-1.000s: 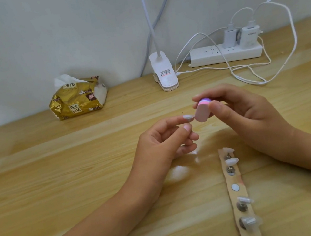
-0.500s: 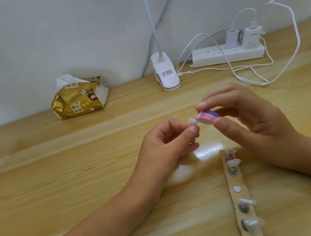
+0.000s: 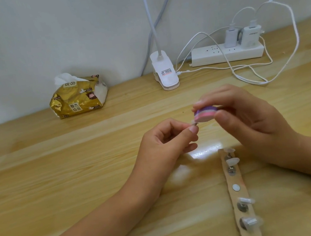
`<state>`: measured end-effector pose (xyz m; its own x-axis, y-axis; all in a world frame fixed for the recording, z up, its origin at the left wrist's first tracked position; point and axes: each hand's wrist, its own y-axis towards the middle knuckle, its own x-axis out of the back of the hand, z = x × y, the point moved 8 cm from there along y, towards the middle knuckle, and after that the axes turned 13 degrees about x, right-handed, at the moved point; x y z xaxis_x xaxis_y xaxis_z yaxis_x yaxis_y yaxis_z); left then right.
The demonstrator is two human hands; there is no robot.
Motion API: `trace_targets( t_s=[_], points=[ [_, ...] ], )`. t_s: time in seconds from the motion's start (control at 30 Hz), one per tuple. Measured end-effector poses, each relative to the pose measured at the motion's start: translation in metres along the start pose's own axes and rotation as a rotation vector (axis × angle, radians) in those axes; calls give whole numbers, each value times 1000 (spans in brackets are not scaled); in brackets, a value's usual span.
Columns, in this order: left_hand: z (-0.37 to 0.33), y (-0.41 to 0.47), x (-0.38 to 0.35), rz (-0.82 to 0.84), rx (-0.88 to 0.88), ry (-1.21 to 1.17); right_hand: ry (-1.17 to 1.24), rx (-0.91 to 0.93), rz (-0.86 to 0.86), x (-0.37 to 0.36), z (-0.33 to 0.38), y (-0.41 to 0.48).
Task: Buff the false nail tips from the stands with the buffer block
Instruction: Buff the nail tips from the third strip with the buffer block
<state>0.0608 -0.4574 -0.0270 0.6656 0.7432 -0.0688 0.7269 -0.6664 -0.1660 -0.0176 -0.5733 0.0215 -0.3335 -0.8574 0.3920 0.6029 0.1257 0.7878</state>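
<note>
Above tabletop: left hand pinches nail tip, pointing right.
Buffer block: right hand pinches it, long axis left-right, touching tip.
Below right hand: stand strip.

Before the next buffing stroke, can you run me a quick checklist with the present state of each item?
1. The left hand pinches the nail tip: ok.
2. The right hand grips the buffer block: ok.
3. Block meets the tip: ok, its lower edge sits on it.
4. Tip buffed enough: cannot tell, too small and partly hidden.
5. The stand strip lies clear of both hands: ok.
6. The empty magnet is free for the return: ok.
</note>
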Motion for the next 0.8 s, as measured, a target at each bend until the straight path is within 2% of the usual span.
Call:
trace_targets(
  t_s=[0.13,0.3,0.4,0.5,0.8],
  points=[
    [0,0,1,-9,6,6,21,-95,-12,-1,-9,-1],
    [-2,0,0,0,-9,0,14,0,18,-3,-1,0],
    [-1,0,-1,2,-8,7,57,-68,3,-3,-7,-1],
    [-1,0,-1,10,-8,1,28,-26,25,-5,-4,0],
    [-1,-1,-1,15,-17,31,54,-89,2,-4,-8,-1]
  ],
)
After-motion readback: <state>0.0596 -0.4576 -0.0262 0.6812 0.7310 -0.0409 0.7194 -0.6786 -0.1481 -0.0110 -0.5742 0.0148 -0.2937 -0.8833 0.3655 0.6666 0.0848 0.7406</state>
